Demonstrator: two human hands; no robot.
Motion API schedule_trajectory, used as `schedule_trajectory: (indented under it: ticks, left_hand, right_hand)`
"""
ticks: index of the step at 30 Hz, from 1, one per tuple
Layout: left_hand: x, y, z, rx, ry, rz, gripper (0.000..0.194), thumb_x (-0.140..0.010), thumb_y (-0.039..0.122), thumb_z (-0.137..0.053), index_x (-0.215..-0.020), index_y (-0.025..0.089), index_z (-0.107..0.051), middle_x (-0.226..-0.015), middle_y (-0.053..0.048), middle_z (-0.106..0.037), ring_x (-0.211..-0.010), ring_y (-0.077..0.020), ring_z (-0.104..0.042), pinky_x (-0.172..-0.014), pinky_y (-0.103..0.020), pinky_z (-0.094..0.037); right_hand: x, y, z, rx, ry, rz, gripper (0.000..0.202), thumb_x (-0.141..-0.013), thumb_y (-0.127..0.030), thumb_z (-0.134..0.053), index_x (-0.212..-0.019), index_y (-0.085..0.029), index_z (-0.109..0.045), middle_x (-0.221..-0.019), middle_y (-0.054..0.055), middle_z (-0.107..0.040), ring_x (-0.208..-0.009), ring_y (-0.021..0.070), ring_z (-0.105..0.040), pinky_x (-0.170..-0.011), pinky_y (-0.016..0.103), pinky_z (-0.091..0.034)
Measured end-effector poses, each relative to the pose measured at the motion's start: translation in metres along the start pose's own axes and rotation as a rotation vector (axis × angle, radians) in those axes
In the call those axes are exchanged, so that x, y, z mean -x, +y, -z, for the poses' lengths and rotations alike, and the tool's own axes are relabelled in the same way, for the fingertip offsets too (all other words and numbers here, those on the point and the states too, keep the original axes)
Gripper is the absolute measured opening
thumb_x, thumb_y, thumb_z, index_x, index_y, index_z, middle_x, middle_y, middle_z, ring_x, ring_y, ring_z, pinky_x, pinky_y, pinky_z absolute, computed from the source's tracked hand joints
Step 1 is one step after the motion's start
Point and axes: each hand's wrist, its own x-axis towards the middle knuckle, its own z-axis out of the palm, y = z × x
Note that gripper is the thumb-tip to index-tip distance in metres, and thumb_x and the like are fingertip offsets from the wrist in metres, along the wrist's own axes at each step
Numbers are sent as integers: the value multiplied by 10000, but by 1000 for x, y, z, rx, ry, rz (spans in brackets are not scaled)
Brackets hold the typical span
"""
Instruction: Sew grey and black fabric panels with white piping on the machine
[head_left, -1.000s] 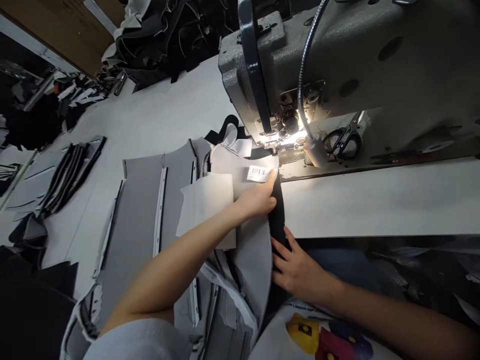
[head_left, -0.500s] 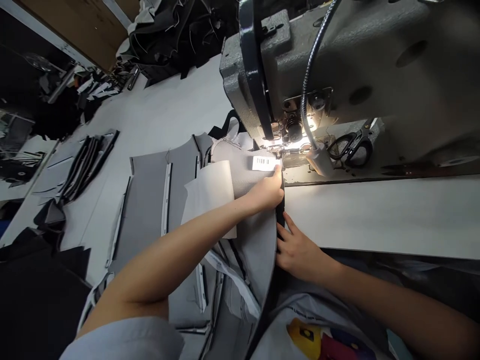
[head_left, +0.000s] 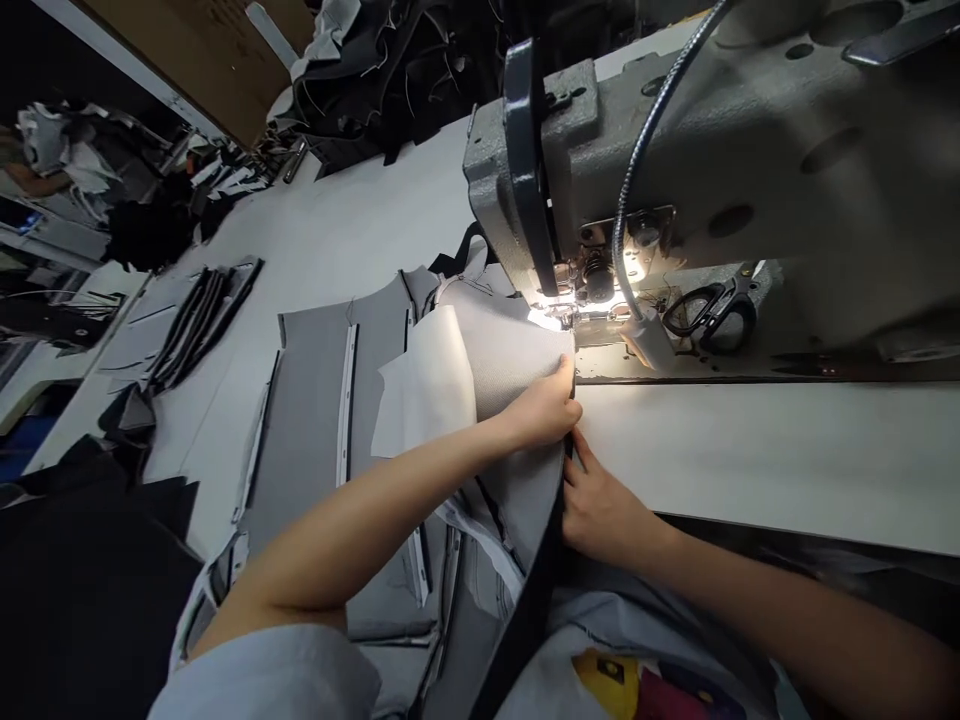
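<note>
A grey fabric panel [head_left: 510, 350] with a dark edge lies under the lit needle area of a sewing machine [head_left: 592, 290]. My left hand [head_left: 546, 405] pinches the panel's right edge just in front of the presser foot, thumb and fingers closed on it. Lower along the same edge, my right hand [head_left: 604, 508] grips the fabric where its dark underside shows; some of its fingertips are hidden beneath. A folded white sheet [head_left: 442, 375] rests on the panel to the left of my left hand. Bright glare hides the stitching point.
Black-handled scissors [head_left: 712, 315] lie on the machine bed beneath its arm. A white lamp head [head_left: 649, 340] hangs beside the needle on a flexible metal neck. Stacked fabric pieces [head_left: 202, 320] sit on the table at left, with dark fabric [head_left: 420, 80] heaped behind.
The panel has moved forward under the needle; its white barcode label, plain before, is now lost in the glare by the foot. Both hands stay on the edge. The view has shifted slightly.
</note>
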Motion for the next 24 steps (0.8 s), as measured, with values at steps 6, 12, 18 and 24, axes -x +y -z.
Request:
schedule_trajectory:
  ticks: [6,12,18,24]
  left_hand:
    - [-16,7,12,-108,-13,87,793,-790,138,-427,-1537,41,-178,-1198,-215,-666,-1082,-315,-646,-837,-356,-506]
    - [-32,5,8,-61,62,1,703,-833,163,-435,-1492,5,-247,-1187,-239,-659,-1084,-318,-648,-855,-370,-515]
    - [-20,-2,6,-136,180,-194,408,-917,181,-393,-1277,68,-547,-1144,-181,-670,-1090,-273,-632,-927,-356,-501]
    - [154,-73,-27,-302,528,-159,527,-914,317,-515,-1436,258,-464,-1473,-118,-469,-1360,-286,-426,-1140,-439,-357]
  right_hand:
    - [2,2,-5,11,30,-51,111,-777,-140,-657,-799,-161,-764,-928,135,-696,-1179,355,-525,-1143,634,-257]
    - [4,29,-26,-164,225,-31,278,-797,-106,-505,-774,-207,-762,-830,100,-693,-1086,323,-560,-1163,626,-223]
    - [2,39,-33,-305,289,-8,415,-798,-123,-444,-1033,-253,-760,-896,82,-716,-1104,312,-550,-1183,574,-205]
    - [5,36,-30,-242,310,14,388,-746,-126,-476,-977,-249,-763,-982,75,-717,-1159,298,-535,-1204,505,-195]
